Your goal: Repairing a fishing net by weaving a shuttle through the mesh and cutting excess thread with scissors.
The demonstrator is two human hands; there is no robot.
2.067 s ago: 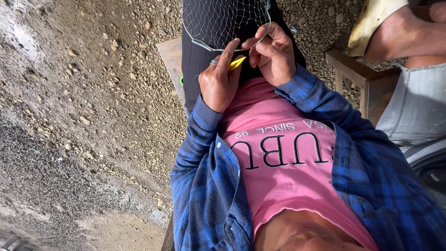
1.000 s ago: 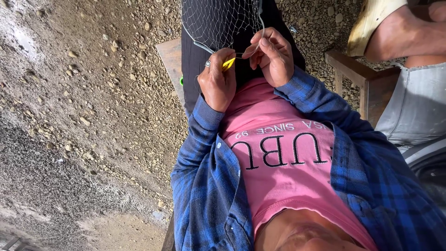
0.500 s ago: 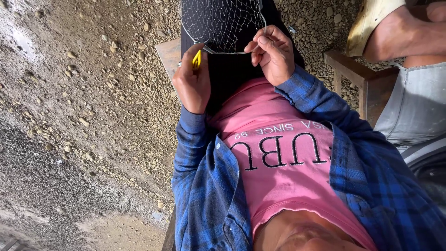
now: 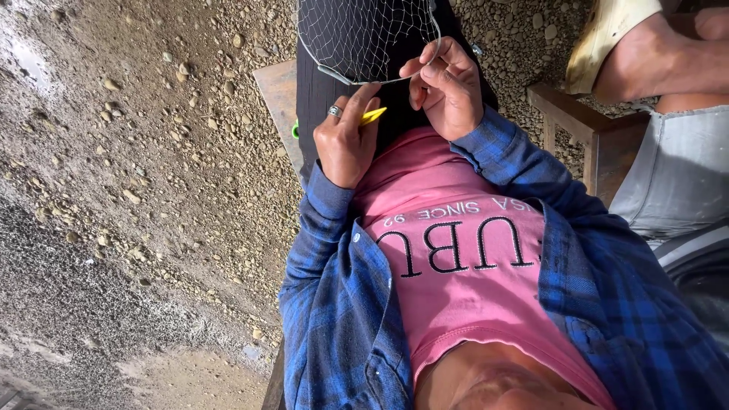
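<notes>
Our left hand [image 4: 345, 144], a silver ring on one finger, sits at centre frame with its fingers [image 4: 363, 102] curled almost shut around a small yellow plastic netting needle [image 4: 373, 115]; only the needle's pointed tip shows past the fingers, the rest is hidden in the grip. Our right hand [image 4: 448, 87], just to the right and above, has its fingers [image 4: 422, 68] pinched closed on the lower edge of a fine grey mesh net [image 4: 364, 34]. The net lies over dark trousers [image 4: 319, 91] at top centre, and its upper part is cut off by the frame edge. We cannot make out the thread between needle and net. A brown wooden bench [image 4: 277, 91] shows beside the trousers, above pebbly ground [image 4: 137, 167]. At upper right another person's arm [image 4: 653, 61] is only partly in view.
</notes>
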